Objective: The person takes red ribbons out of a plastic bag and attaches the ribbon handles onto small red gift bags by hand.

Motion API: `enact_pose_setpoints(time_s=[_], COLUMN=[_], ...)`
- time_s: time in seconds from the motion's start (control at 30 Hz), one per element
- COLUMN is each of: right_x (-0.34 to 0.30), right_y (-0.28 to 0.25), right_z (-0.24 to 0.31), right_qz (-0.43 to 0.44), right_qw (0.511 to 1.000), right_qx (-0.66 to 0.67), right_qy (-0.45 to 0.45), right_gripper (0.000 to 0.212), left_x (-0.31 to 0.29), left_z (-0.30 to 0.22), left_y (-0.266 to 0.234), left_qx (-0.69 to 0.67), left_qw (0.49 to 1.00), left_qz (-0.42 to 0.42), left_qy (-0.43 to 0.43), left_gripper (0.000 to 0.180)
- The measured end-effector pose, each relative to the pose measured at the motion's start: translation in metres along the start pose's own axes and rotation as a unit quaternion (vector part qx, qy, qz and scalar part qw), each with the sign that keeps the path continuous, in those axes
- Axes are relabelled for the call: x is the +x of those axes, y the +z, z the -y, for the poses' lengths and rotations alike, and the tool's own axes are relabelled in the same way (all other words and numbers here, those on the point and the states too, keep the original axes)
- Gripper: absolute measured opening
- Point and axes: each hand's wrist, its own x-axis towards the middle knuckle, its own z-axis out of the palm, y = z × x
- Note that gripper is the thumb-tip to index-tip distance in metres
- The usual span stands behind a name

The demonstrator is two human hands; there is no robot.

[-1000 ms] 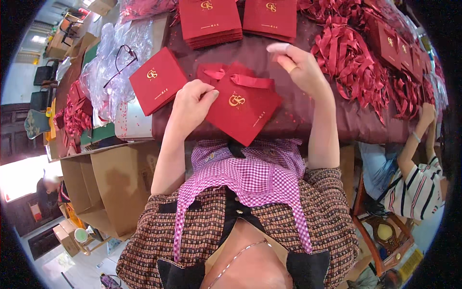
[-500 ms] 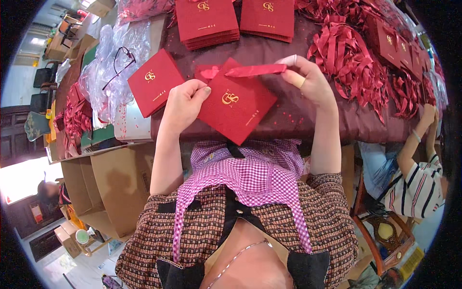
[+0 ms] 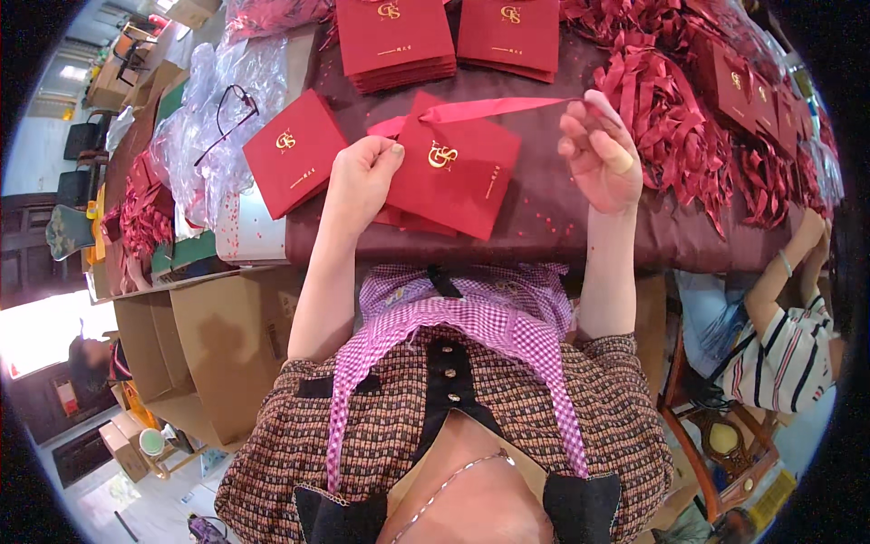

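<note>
My left hand [image 3: 361, 181] is closed, pinching the left edge of a square red card folder [image 3: 458, 186] with gold print. A red satin ribbon [image 3: 498, 110] runs through the folder near its top corner. It stretches right to the fingertips of my right hand [image 3: 603, 154], which hold its end at the top, while the lower fingers are loosely curled. Another red piece shows under the folder's lower edge. Left of my left hand, a small stack of red folders [image 3: 294, 154] lies tilted on the table.
Stacks of red folders [image 3: 396, 41] stand at the far side of the dark tablecloth [image 3: 553, 213]. A heap of red ribbons [image 3: 666, 127] lies right. Clear plastic and glasses [image 3: 237, 113] are left, above a cardboard box [image 3: 231, 354]. A co-worker's arm [image 3: 779, 267] reaches in at far right.
My right hand has moved right and slightly up, drawing the ribbon out longer. The held folder has turned from a diamond position to nearly square-on, and a piece beneath it now shows.
</note>
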Motion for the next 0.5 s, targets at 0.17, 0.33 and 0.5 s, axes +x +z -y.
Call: enact_pose_setpoints(time_s=[0.17, 0.33, 0.5], right_x=[0.004, 0.006, -0.008], right_y=[-0.005, 0.011, 0.032], right_z=[-0.006, -0.015, -0.026], right_qz=[0.037, -0.013, 0.077], right_qw=[0.998, 0.968, 0.961], right_qx=[-0.036, -0.217, -0.265], right_qy=[-0.042, -0.128, -0.014], right_gripper=[0.023, 0.016, 0.012], left_x=[0.001, 0.0, -0.003], left_z=[-0.007, -0.011, -0.009], left_y=[0.002, 0.004, 0.001], left_qx=[-0.094, -0.108, -0.193], left_qw=[0.995, 0.992, 0.971], left_qz=[0.011, 0.018, 0.132], left_qy=[-0.039, -0.068, -0.058], left_gripper=[0.018, 0.019, 0.032])
